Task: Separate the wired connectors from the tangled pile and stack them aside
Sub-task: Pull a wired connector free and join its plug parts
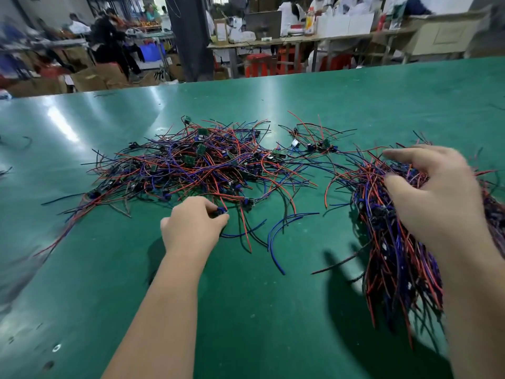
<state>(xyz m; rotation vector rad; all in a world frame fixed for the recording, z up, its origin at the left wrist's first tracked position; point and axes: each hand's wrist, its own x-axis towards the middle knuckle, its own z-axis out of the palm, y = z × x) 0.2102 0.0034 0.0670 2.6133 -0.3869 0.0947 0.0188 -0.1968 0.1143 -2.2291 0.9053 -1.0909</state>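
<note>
A tangled pile [191, 165] of red, blue and black wires with small green boards and dark connectors lies in the middle of the green table [246, 310]. My left hand [192, 225] sits at the pile's near edge and pinches a small blue-black wired connector [220, 212]. My right hand [434, 192] is raised at the right, its fingers curled round a thick bundle of wired connectors [396, 250] whose wire ends hang toward me above the table. A few loose wired connectors [311, 144] lie between pile and bundle.
Stray wires [278, 236] trail on the table in front of the pile. Past the table's far edge are cardboard boxes [90, 77], red stools [259, 64], other workbenches and seated people. A dark pillar [191, 36] stands behind.
</note>
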